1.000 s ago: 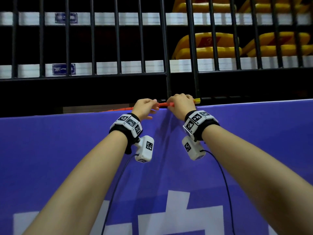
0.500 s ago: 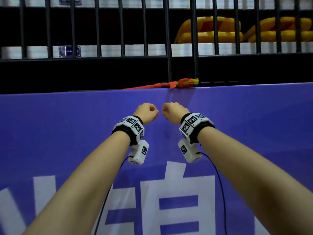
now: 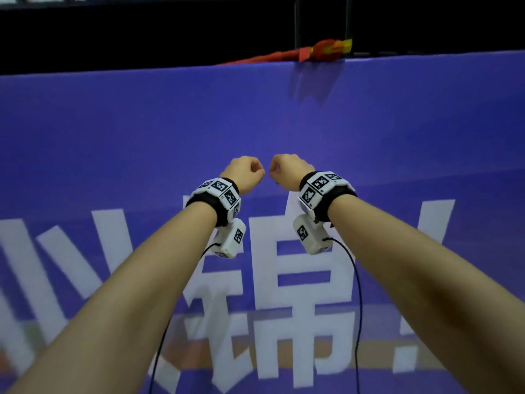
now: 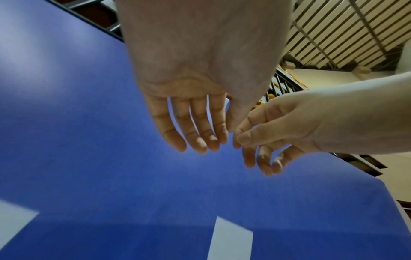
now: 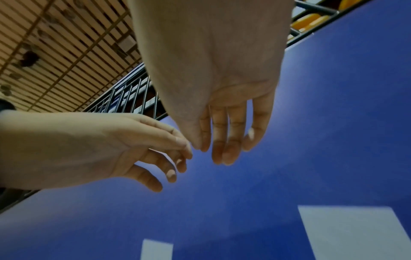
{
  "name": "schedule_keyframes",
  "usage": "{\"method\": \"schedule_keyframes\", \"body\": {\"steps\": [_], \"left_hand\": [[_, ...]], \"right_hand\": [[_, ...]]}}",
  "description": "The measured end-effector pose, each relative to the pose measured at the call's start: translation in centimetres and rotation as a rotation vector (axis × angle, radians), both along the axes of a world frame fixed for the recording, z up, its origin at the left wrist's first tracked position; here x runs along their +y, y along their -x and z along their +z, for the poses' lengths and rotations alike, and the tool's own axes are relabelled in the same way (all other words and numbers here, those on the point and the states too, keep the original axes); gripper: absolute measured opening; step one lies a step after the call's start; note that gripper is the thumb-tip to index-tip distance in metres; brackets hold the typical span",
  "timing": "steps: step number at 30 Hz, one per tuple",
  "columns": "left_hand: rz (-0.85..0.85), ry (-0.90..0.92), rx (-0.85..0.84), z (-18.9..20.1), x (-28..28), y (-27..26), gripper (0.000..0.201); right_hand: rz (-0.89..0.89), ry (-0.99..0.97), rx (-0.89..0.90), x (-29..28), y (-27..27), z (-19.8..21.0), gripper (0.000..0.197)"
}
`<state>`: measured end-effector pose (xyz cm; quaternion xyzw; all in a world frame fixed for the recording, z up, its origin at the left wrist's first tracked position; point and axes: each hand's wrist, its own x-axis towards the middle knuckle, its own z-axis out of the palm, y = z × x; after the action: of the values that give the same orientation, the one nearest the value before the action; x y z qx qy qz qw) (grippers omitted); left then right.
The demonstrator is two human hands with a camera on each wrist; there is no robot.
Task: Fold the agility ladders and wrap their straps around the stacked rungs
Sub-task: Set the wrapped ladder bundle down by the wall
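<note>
Both my arms reach forward in front of a tall purple-blue banner board printed with large white characters. My left hand and my right hand hang side by side, close together but with a small gap between them, about halfway up the board. Neither grip holds anything: in the wrist views the fingers of my left hand hang loose and only slightly bent, and the fingers of my right hand are just as relaxed, the thumb lying beside the forefinger. From the head view the hands look loosely curled, knuckles toward me.

The folded agility ladder, a red and orange bundle with a yellow end, lies along the top edge of the board, up and to the right of my hands and well apart from them. A thin red length of it trails leftward along the edge. Behind it stand dark vertical railing bars.
</note>
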<state>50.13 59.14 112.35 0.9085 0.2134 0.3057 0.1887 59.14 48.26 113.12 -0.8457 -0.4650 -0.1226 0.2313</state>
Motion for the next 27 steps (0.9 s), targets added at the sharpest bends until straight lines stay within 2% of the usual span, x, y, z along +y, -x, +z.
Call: {"method": "schedule_keyframes", "body": {"steps": [5,11,18,27], "left_hand": [[0.061,-0.028,0.009,-4.1,-1.8,3.4,0.010],[0.150,0.044,-0.036,-9.5,-6.2,8.6,0.013],[0.280,0.169,0.009,-16.7,-10.8,17.0,0.012],[0.393,0.219,0.086,-23.6,-15.1,29.6,0.015]], "right_hand": [[0.081,-0.044,0.052,-1.5,2.7,-4.2,0.019],[0.224,-0.088,0.151,-4.0,6.8,-9.5,0.019],[0.365,0.002,0.262,-7.1,14.6,-16.1,0.016],[0.475,0.077,0.301,-10.3,25.3,-22.6,0.018]]}}
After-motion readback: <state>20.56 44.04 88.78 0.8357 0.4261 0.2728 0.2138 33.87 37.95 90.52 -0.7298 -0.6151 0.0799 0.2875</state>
